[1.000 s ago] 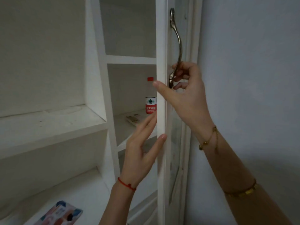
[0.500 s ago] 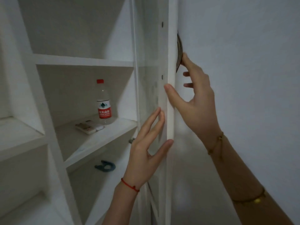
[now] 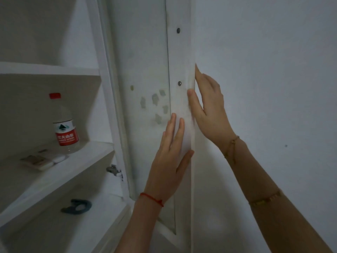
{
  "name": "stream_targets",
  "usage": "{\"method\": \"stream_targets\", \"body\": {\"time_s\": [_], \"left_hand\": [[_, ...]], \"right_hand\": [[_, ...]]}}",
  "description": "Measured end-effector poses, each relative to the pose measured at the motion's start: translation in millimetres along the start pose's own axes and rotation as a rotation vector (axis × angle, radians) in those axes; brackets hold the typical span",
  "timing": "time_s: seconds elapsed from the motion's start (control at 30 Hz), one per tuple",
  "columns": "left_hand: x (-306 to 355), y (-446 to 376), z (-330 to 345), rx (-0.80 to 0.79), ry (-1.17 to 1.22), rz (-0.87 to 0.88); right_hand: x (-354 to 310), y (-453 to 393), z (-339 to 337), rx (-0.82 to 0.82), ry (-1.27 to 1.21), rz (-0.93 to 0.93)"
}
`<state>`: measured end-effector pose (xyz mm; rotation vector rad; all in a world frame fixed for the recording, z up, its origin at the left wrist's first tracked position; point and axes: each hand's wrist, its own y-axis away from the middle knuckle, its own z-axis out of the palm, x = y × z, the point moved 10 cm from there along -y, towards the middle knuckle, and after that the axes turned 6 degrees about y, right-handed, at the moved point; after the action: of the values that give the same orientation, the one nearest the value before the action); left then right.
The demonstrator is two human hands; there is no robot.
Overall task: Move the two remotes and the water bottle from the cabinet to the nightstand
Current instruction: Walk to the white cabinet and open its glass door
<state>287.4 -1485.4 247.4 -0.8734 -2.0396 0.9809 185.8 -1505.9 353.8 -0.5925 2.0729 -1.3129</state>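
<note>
On cabinet door [image 3: 179,57]: left hand [image 3: 168,159], right hand [image 3: 209,110] flat, fingers spread, gripping nothing.

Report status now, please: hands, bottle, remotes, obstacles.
Left hand, right hand flat on open cabinet door. Water bottle, remotes on shelf. Nothing blocking.

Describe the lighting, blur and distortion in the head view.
Head view: dim, flat light, shelves grey; the right hand smears at its thumb on the door; the remotes by the water bottle look soft; wide-angle bends the cabinet frame.
</note>
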Motion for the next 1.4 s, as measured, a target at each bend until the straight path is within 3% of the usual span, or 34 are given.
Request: {"method": "stream_targets", "body": {"time_s": [0.53, 0.83, 1.1, 1.23, 1.4], "left_hand": [[-55, -64, 98, -0.064, -0.179, -0.048], [-59, -63, 99, -0.061, -0.245, -0.106], [-54, -49, 70, -0.026, -0.239, -0.161], [-63, -29, 32, 0.083, -0.263, -0.253], [-73, 5, -29, 0.247, -0.373, -0.405]], "right_hand": [[112, -43, 22, -0.024, 0.24, -0.087], [112, -46, 24, 0.003, 0.153, -0.162], [74, -32, 3, 0.209, 0.119, -0.199], [39, -22, 26, 0.141, -0.064, -0.297], [8, -3, 92, -0.124, -0.263, -0.288]]}}
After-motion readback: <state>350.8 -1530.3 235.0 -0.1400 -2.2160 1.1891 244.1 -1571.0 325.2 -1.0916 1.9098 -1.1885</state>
